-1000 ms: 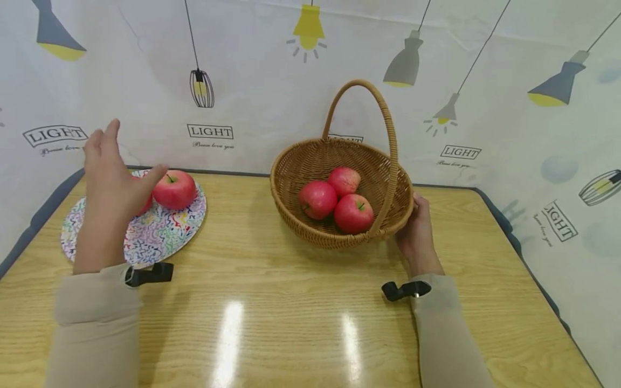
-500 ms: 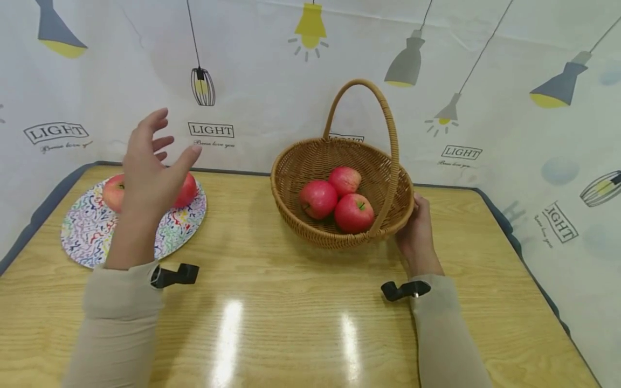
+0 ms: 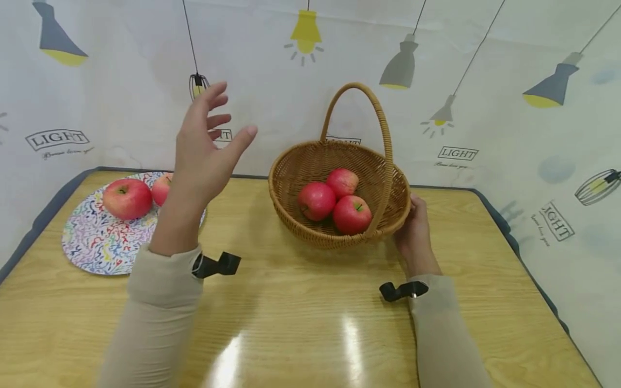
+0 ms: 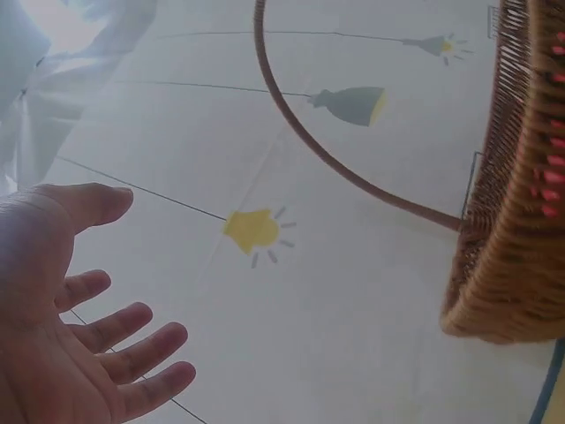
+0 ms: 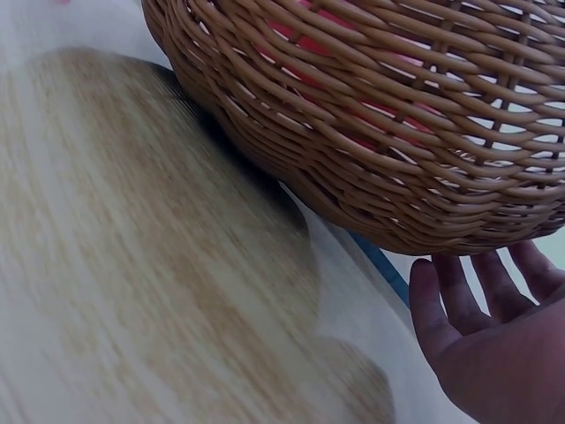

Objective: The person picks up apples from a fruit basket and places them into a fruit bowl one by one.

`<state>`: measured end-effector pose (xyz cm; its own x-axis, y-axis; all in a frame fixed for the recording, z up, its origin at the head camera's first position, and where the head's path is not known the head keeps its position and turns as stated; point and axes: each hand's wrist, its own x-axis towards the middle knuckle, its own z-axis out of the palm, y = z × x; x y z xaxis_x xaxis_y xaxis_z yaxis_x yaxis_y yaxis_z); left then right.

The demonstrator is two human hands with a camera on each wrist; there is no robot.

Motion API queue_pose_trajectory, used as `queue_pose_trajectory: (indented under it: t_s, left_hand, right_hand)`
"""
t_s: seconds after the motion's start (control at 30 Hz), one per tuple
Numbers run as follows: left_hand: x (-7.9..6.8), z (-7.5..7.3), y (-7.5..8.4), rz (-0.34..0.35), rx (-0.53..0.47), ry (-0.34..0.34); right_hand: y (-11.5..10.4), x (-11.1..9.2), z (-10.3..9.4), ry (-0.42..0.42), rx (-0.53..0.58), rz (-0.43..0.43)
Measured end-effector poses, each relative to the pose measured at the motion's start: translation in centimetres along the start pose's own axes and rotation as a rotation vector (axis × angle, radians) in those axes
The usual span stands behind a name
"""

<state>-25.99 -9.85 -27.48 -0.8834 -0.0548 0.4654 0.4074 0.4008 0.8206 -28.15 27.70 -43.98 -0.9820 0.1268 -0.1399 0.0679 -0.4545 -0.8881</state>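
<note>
Left hand: (image 3: 204, 156) raised in mid-air, fingers loose and spread, nothing held; likely best kept clear of the handle.
Right hand: (image 3: 414, 234) fingers loosely extended at the basket's right wall, not wrapped round it; tips partly hidden. Light, even support seemed right; a hard push could have tipped it.
Basket: (image 3: 315, 234) on the table (image 3: 301, 318), well apart from the left fingers, to their right; right fingers touched its side.
Basket apples: three (image 3: 316, 201), clustered inside, well apart from the left fingertips.
Plate: (image 3: 84, 242) left of the left hand, two apples (image 3: 127, 199) on it, one partly behind the forearm.
Backdrop: (image 3: 262, 59) lamp prints, behind everything.
</note>
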Motion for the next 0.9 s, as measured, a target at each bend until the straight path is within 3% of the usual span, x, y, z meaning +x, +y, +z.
queue_pose_trajectory:
  t_s: [0.23, 0.43, 0.57, 0.7, 0.9]
  left_hand:
    - [0.6, 1.7, 0.8, -0.015, -0.134, -0.020]
    - [0.4, 4.3, -0.9, -0.005, -0.225, -0.034]
    - [0.6, 5.9, -2.2, -0.025, -0.217, -0.068]
    - [0.5, 7.0, -2.4, -0.025, -0.179, -0.114]
    - [-0.1, 10.0, -2.5, 0.025, -0.155, -0.205]
  right_hand:
    - [0.1, -0.1, -0.1, 0.029, -0.033, 0.018]
    - [-0.3, 0.0, 0.0, 0.019, -0.044, -0.001]
    - [-0.3, 0.1, 0.0, 0.000, -0.064, -0.018]
    - [0.0, 0.1, 0.0, -0.001, -0.068, -0.023]
    - [-0.1, -0.1, -0.3, 0.014, -0.056, -0.015]
